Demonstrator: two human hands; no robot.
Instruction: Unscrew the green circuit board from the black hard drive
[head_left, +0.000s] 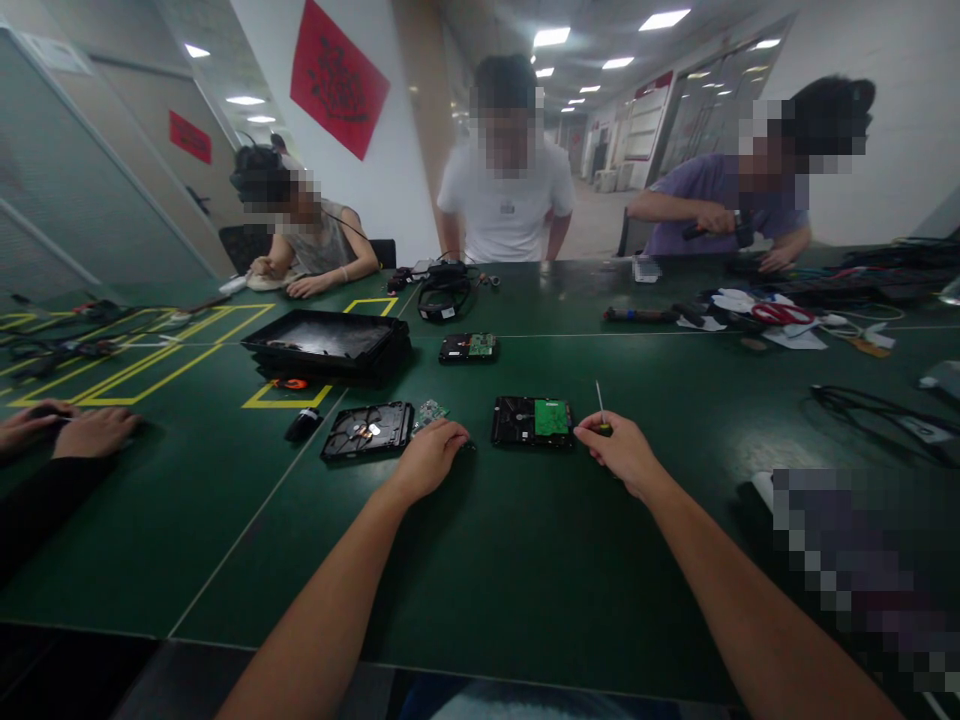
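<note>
My right hand (619, 455) grips a small screwdriver (599, 398), its thin metal shaft pointing up and a bit of yellow on the handle showing. Just left of that hand lies a black hard drive (516, 422) with a green circuit board (552, 417) on its right part. My left hand (433, 458) rests low over the table, thumb and fingers pinched together. Tiny dark bits show at its fingertips; whether they are held I cannot tell. Behind that hand, a loose circuit board (430, 415) is partly hidden, touching or close to a second hard drive (369, 432).
A third hard drive (469, 348) lies farther back. At left are a black panel-like case (322, 340), an orange-handled tool (289, 384) and a small black object (303, 425). Cables (885, 415) lie at right. Co-workers sit around the green table (495, 580); another person's hands (90, 430) are at far left.
</note>
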